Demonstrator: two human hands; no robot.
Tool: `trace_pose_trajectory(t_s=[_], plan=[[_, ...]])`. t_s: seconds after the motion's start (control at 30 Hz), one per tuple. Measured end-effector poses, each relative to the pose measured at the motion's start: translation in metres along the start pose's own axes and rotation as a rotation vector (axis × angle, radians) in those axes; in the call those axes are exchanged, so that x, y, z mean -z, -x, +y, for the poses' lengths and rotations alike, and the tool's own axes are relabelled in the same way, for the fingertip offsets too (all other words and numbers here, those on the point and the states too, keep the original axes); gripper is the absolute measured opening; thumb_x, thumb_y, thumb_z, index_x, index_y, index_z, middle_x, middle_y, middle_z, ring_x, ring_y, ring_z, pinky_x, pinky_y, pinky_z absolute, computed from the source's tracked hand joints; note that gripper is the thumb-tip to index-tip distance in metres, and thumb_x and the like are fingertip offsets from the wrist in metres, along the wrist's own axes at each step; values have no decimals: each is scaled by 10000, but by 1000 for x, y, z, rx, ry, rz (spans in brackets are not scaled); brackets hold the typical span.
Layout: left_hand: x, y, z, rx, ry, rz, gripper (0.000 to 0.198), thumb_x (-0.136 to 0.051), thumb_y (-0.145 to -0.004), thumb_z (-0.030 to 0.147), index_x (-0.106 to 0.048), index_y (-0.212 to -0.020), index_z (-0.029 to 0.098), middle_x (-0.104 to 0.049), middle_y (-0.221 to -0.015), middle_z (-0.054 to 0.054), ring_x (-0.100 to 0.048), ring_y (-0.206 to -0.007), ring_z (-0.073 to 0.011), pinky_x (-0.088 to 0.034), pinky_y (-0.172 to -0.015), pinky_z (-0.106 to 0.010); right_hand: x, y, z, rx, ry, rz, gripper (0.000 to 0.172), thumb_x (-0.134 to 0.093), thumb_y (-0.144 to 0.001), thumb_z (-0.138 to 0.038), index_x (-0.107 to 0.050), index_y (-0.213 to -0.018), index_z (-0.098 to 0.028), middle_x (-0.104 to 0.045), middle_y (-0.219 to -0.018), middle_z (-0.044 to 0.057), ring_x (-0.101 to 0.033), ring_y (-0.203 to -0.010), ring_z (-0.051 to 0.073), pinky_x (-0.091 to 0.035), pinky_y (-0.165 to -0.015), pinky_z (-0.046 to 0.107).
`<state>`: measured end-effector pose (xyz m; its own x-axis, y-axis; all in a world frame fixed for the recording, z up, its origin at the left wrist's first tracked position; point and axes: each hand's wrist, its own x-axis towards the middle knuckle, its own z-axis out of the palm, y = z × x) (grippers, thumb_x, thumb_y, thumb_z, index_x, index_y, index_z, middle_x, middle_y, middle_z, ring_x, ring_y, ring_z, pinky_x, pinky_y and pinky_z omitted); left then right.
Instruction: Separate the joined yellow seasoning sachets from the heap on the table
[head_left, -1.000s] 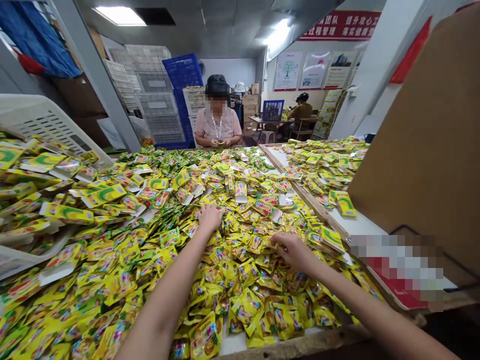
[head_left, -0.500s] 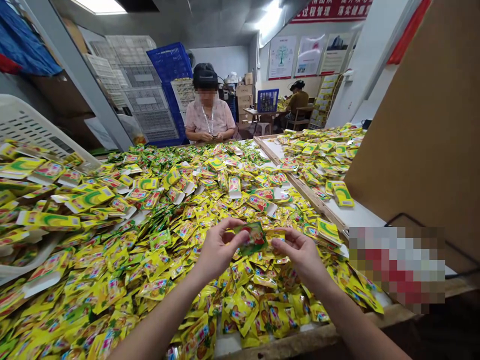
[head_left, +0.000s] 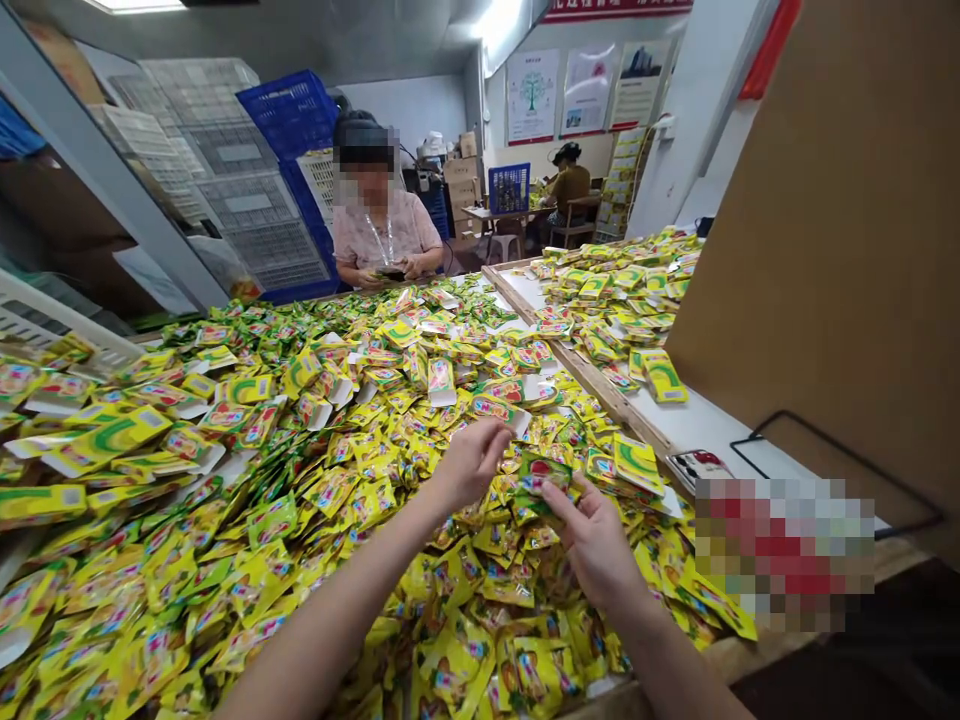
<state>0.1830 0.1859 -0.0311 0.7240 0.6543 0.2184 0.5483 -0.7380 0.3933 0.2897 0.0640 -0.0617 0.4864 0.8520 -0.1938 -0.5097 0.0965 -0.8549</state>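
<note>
Between the thumb and fingers of my right hand [head_left: 596,530] is a green sachet [head_left: 544,472] with a red picture on it, tilted above the heap. To its left, my left hand [head_left: 474,462] is closed, its thumb and fingertips drawn together. Whether anything small is between those fingertips I cannot make out. Just beyond the left fingertips lies a small yellow-green carton [head_left: 495,400]. Under both hands spreads a thick layer of yellow sachets [head_left: 457,650].
Open cartons [head_left: 112,430] pile up at the left by a white basket [head_left: 67,320]. A wooden strip [head_left: 600,385] divides the table; more cartons lie beyond it. A brown board [head_left: 810,250] stands at the right. A co-worker [head_left: 386,235] handles something dark across the table.
The green sachet has passed from my left hand to my right. My left hand has moved away from it, up towards the cartons. The view has shifted slightly right.
</note>
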Motion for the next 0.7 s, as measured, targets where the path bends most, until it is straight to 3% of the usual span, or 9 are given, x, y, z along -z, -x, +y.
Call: trace_pose_trajectory(t_s=[0.07,0.13,0.23,0.3,0.4,0.47,0.53,0.6,0.7], plan=[[-11,-34,-12,6,-121,13,300,-428,-891,143,-534,-1169,185,-578,-1239,-115,-545,-1138,-225,-430,-962,-389,4,-6,2,68,-3,115,475,-825,-559,-396,-608,-941,-215,-740,-794,-7,-702,-762,197,-571,-718,318],[-24,-60,-21,13,-194,2,441,-521,-803,77,-509,-1227,200,-476,-1371,-137,-411,-1287,-300,-310,-1056,-502,5,-10,4,93,0,148,513,-831,-542,-386,-594,-961,-210,-740,-790,0,-705,-756,209,-577,-722,335],[-35,-78,-28,22,-274,-18,456,-540,-758,35,-546,-1172,223,-550,-1288,-121,-414,-1284,-303,-215,-1094,-541,5,-14,8,68,35,133,507,-835,-530,-381,-597,-938,-197,-737,-801,9,-704,-767,212,-580,-719,334],[-31,-75,-27,40,-304,1,444,-557,-748,56,-540,-1162,215,-591,-1203,-121,-467,-1224,-301,-209,-1092,-541,6,-15,9,62,41,125,475,-827,-539,-398,-604,-906,-195,-729,-784,2,-698,-752,208,-583,-680,326],[-9,-44,-21,98,-318,65,481,-605,-748,198,-477,-1212,171,-572,-1163,-146,-548,-1094,-306,-346,-1011,-501,8,-11,3,149,60,154,421,-799,-588,-423,-608,-883,-191,-722,-784,4,-683,-733,196,-579,-656,320],[6,-7,-13,132,-283,105,521,-586,-768,316,-422,-1239,167,-567,-1136,-138,-609,-954,-266,-474,-857,-412,7,-3,-6,284,119,205,374,-788,-624,-398,-615,-881,-188,-722,-806,12,-673,-737,180,-565,-682,302],[16,37,-1,126,-167,152,536,-569,-764,365,-379,-1239,204,-594,-1076,-97,-638,-833,-223,-516,-722,-343,3,8,-15,440,184,224,316,-779,-658,-352,-627,-880,-188,-720,-809,24,-668,-732,172,-552,-697,288],[18,79,11,80,-31,205,518,-575,-748,346,-367,-1210,234,-624,-995,-63,-648,-769,-209,-526,-666,-321,-4,20,-23,572,237,165,252,-760,-690,-309,-640,-880,-195,-716,-795,34,-668,-716,177,-553,-686,294],[13,123,24,25,44,335,527,-592,-743,314,-353,-1208,247,-636,-983,-63,-659,-806,-216,-542,-664,-316,-16,33,-31,706,413,-74,153,-715,-736,-246,-664,-877,-220,-709,-806,33,-667,-728,178,-555,-670,291]])
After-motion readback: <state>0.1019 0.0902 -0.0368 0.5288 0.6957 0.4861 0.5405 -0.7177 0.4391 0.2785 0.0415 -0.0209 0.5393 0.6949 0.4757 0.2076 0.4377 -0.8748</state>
